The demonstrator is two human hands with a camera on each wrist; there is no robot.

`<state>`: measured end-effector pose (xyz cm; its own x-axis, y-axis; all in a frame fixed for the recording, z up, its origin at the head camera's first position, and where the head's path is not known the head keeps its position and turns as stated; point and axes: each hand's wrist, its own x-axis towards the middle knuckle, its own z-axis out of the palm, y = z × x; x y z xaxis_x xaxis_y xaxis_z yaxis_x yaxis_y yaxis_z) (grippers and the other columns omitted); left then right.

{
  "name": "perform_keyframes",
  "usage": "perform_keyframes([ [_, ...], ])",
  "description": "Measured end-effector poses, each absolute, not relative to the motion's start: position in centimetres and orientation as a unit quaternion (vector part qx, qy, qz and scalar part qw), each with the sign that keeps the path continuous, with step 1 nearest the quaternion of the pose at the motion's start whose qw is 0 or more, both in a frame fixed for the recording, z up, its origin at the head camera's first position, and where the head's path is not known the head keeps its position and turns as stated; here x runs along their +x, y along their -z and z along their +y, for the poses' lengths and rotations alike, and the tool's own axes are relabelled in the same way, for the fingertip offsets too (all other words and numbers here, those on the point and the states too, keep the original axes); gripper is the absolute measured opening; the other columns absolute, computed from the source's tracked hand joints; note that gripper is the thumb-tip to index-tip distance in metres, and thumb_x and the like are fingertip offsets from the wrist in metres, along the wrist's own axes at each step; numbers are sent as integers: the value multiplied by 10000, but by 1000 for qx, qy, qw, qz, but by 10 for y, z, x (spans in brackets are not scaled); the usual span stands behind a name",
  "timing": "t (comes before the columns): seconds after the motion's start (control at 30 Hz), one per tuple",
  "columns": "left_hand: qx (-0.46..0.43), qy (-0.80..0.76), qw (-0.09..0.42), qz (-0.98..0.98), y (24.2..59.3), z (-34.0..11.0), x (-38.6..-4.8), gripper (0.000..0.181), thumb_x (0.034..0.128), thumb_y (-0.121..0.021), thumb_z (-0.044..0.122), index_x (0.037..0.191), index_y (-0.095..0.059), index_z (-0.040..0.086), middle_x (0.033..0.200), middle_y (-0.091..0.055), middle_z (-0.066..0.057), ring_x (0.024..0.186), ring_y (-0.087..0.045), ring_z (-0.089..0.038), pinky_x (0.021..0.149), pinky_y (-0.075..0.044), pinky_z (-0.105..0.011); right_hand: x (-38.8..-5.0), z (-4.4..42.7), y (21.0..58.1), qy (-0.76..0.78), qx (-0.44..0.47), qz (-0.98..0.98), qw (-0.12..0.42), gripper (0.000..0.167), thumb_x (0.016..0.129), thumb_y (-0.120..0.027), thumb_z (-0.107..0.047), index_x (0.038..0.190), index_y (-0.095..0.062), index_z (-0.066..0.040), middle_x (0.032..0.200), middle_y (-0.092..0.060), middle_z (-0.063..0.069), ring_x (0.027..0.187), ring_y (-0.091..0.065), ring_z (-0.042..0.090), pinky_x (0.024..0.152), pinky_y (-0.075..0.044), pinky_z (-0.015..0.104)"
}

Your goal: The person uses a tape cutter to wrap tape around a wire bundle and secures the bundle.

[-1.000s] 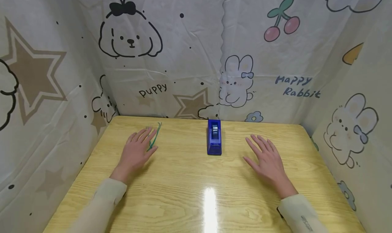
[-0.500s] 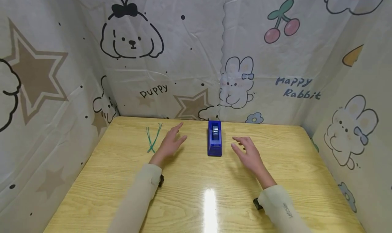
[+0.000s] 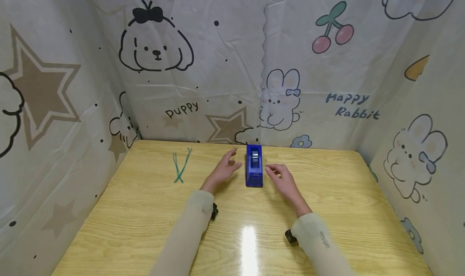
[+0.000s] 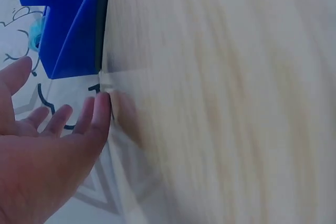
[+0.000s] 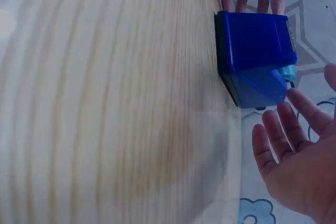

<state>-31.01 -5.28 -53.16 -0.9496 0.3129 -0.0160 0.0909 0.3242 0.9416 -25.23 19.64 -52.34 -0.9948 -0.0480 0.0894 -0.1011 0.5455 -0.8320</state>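
A blue tape dispenser (image 3: 254,167) with a roll of tape stands near the table's back edge. My left hand (image 3: 222,171) is just left of it, fingers relaxed and apart from it. On its right side, my right hand (image 3: 285,183) is close, with fingers slightly bent and nothing held. The left wrist view shows the dispenser (image 4: 71,30) beyond the fingers of my left hand (image 4: 52,150). In the right wrist view, the fingers of my right hand (image 5: 304,156) are beside the dispenser (image 5: 257,45); whether the forefinger touches it, I cannot tell.
Several thin green strands (image 3: 179,173) lie crossed on the wooden table (image 3: 145,219) at the back left. Printed cloth (image 3: 225,82) hangs behind the table and along both sides.
My left hand has moved right, from over the green strands to the dispenser's left side, uncovering the strands. The right hand has moved left towards the dispenser.
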Motion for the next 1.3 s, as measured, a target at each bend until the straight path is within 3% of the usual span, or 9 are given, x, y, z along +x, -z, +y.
perform_keyframes([
  [0.23,107,-605,116,780,534,-37,-312,663,1078,-558,142,1652,-227,131,1640,-336,-202,1389,-508,-395,1082,-490,-502,-258,185,529,-512,3,-859,14,412,1070,-581,-332,1302,-678,-5,1253,-602,176,1132,-544,315,982,-426,409],
  [0.5,107,-619,134,767,538,-28,-313,659,1069,-575,153,1648,-268,221,1634,-349,-199,1316,-559,-391,1011,-522,-462,-262,175,528,-540,-18,-841,-11,396,1071,-580,-347,1261,-708,-24,1247,-578,143,1079,-507,254,857,-438,318],
  [0.63,106,-611,131,774,538,-26,-313,640,1066,-585,164,1635,-310,265,1622,-375,-191,1283,-578,-382,993,-518,-440,-264,169,527,-543,-11,-839,-14,385,1065,-589,-328,1222,-735,-8,1217,-588,147,1069,-492,244,868,-415,318],
  [0.83,95,-596,133,786,546,-25,-313,623,1068,-588,193,1626,-331,297,1621,-397,-164,1310,-569,-355,1018,-524,-440,-264,162,531,-552,-8,-834,-6,319,1052,-612,-246,1139,-771,17,1159,-661,160,1020,-488,215,888,-369,335],
  [1.0,89,-588,132,793,549,-24,-310,614,1072,-581,204,1624,-332,304,1618,-408,-149,1336,-548,-356,1050,-511,-466,-265,157,536,-561,0,-828,-6,301,1047,-618,-199,1070,-777,56,1120,-750,169,995,-600,174,921,-418,314],
  [1.3,127,-551,98,819,537,-19,-310,648,1079,-566,192,1650,-273,285,1596,-440,-170,1363,-531,-411,1166,-402,-527,-267,151,530,-572,-61,-818,9,303,1007,-675,-210,1066,-761,75,1178,-672,213,1083,-569,276,937,-439,361],
])
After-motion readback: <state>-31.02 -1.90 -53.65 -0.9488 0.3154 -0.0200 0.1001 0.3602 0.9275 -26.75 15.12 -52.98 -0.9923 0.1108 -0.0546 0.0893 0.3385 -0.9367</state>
